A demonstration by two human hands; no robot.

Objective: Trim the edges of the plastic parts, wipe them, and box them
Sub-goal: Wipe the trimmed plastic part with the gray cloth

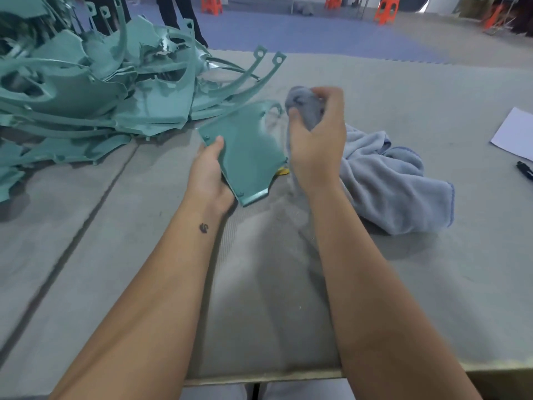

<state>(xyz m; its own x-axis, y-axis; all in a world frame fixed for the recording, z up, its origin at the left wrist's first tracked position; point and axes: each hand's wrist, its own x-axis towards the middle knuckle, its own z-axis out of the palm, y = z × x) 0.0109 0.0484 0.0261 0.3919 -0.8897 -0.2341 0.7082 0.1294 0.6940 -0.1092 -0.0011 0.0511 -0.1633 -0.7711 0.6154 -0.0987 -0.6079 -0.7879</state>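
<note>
Head view | left hand [208,174] gripping teal plastic part [248,151] | right hand [317,140] beside part, fingers bunched around grey cloth [386,180]

Off to your right, at the edge of the grey table [403,90], you have a white sheet of paper [514,134] with a black marker [525,169] lying just below it. Beyond the table's far edge, you can see orange plastic stools [386,10] standing well apart on the blue floor mat [288,33]. A person's dark trouser legs [170,15] stand behind the table at the upper left.
</note>
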